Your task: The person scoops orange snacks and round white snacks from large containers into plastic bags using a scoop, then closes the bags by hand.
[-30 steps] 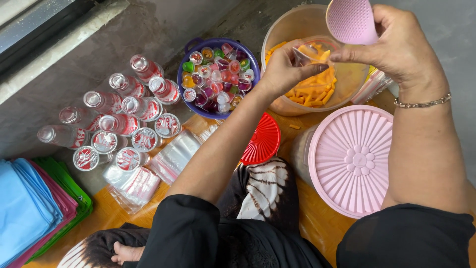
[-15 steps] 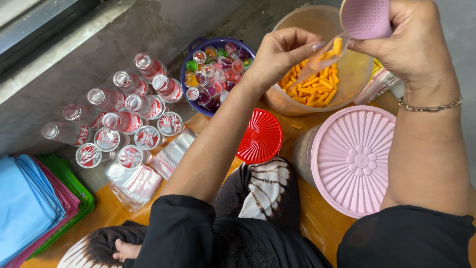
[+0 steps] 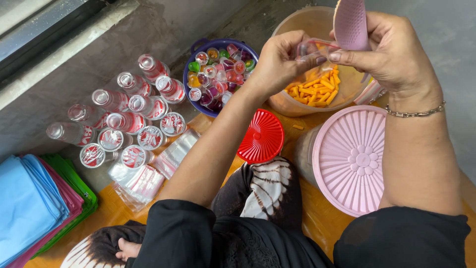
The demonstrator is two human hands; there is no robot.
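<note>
A: At 12 o'clock in the head view, what are the 2 hands doing?

B: The left hand [image 3: 282, 59] pinches the rim of a small clear plastic bag [image 3: 310, 49], fingers closed on the film, so its mouth stands open. The right hand [image 3: 391, 54] grips a pink scoop [image 3: 351, 24] between thumb and fingers, and its thumb tip also touches the bag's edge. Both hover directly over the clear tub [image 3: 317, 20] of orange snack sticks [image 3: 317, 89], probably so anything that slips falls back into the tub.

A: And around them?

B: At 11 o'clock from the tub, touching distance away, sits a purple bowl [image 3: 198, 47] heaped with small coloured jelly cups [image 3: 218, 74]. At 9 o'clock, a cluster of small clear bottles [image 3: 124, 119] with red-and-white labels lies against the grey wall [image 3: 74, 64] (roughly 12, though I can't count them surely). Just below them, at 7 o'clock, a stack of empty clear bags [image 3: 144, 178] lies within easy reach of the left arm.

A: The lids?

B: A red ribbed lid [image 3: 261, 136] lies at 6 o'clock from the tub; a large pink lid [image 3: 354, 159] covers another container at 4 o'clock. Folded blue, pink and green sheets [image 3: 34, 203] lie far at 8 o'clock.
</note>
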